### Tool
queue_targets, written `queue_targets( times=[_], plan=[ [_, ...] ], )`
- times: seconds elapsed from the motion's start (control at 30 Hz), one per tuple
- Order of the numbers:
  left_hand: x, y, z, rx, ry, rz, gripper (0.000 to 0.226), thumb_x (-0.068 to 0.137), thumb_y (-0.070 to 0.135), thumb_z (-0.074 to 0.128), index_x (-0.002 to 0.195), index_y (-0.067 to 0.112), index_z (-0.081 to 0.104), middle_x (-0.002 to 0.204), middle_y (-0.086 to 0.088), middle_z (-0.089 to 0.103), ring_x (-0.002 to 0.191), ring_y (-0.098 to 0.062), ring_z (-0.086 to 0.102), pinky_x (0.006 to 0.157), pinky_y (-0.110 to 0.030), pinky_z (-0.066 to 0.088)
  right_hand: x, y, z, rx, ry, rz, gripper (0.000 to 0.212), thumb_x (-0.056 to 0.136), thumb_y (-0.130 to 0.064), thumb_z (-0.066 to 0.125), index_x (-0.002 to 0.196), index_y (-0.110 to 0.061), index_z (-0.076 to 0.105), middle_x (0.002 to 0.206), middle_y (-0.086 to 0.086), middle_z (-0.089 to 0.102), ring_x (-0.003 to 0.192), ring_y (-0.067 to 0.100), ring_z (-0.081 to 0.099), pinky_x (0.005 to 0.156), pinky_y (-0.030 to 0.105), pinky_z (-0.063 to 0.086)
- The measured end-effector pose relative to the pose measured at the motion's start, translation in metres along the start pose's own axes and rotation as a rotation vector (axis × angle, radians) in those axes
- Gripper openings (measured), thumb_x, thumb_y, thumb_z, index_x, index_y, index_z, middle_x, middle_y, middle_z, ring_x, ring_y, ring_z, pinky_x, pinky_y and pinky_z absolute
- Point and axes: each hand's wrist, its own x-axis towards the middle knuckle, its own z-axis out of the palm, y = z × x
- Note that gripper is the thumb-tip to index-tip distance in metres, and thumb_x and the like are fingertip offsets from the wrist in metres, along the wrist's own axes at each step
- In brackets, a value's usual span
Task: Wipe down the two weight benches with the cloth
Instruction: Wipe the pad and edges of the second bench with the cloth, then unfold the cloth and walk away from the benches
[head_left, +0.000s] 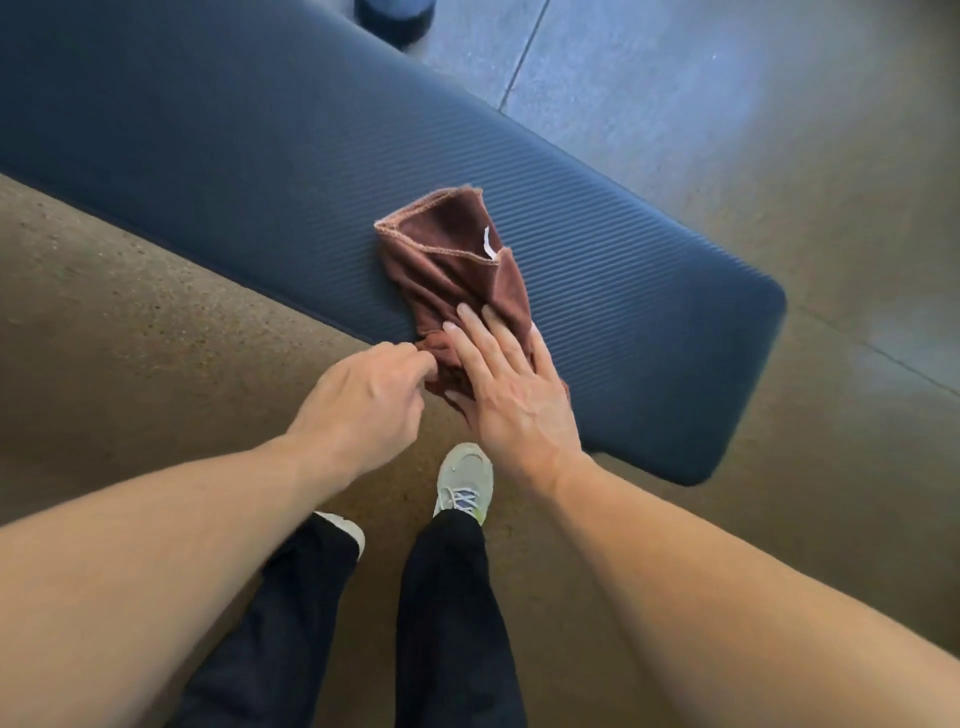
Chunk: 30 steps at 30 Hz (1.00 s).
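One bench (311, 171), one cloth (447, 260), two hands.

No legible text is showing. A small white tag (489, 243) on the cloth (453, 270), toward one o'clock, is reading blank.

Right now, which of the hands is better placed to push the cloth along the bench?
Right hand: it lies flat on the brown cloth on the bench pad. The left hand only pinches the cloth's near edge.

Speckled tan-brown rubber floor (130, 322) nearest, meeting smooth grey concrete floor (727, 104) with thin seam lines and soft light patches beyond.
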Motion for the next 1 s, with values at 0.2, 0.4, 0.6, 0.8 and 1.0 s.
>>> queue_targets(
  times=[0.2,0.4,0.6,0.8,1.0],
  plan=[
    [0.013,0.09,0.04,0.079,-0.214,0.119,0.039,0.097,0.025,0.056,0.136,0.026,0.051,0.125,0.004,0.051,0.107,-0.018,0.057,0.091,-0.037,0.053,-0.105,0.093,0.004,0.058,-0.055,0.156,0.059,0.104,-0.033,0.03,0.162,-0.027,0.022,0.171,-0.001,0.019,0.157,0.022,0.017,0.128,0.051,0.01],
    [0.009,0.125,0.049,-0.001,-0.28,0.01,0.044,0.098,0.026,0.056,0.142,0.024,0.046,0.139,0.005,0.044,0.115,-0.018,0.059,0.095,-0.038,0.053,-0.198,0.134,0.007,0.301,-0.05,0.623,0.072,0.103,-0.003,0.048,0.164,-0.028,0.019,0.172,-0.011,0.003,0.158,0.009,-0.003,0.129,0.045,0.015],
    [-0.032,0.12,-0.001,-0.027,-0.359,-0.22,0.047,0.102,0.028,0.052,0.148,0.026,0.043,0.15,0.005,0.044,0.132,-0.02,0.05,0.107,-0.039,0.045,-0.167,0.073,-0.044,0.831,0.05,1.259,0.053,0.105,-0.016,0.053,0.155,-0.029,0.039,0.15,0.0,0.053,0.128,0.023,0.061,0.107,0.037,0.046],
    [-0.099,0.117,-0.104,-0.422,-0.213,-0.603,0.047,0.101,0.052,0.048,0.145,0.035,0.041,0.139,0.011,0.058,0.123,-0.019,0.056,0.102,-0.039,0.044,-0.142,-0.049,-0.131,0.774,-0.181,0.777,0.054,0.101,-0.021,0.061,0.149,-0.038,0.045,0.146,-0.009,0.056,0.133,0.019,0.056,0.115,0.043,0.044],
    [-0.201,0.084,-0.208,-1.072,0.127,-1.016,0.071,0.081,0.083,0.052,0.117,0.026,0.071,0.112,0.006,0.07,0.107,-0.018,0.062,0.101,-0.036,0.045,-0.111,-0.194,-0.24,0.581,-0.139,-0.046,0.049,0.095,-0.019,0.071,0.139,-0.036,0.058,0.14,-0.017,0.057,0.132,0.004,0.049,0.111,0.017,0.035]
  ],
)
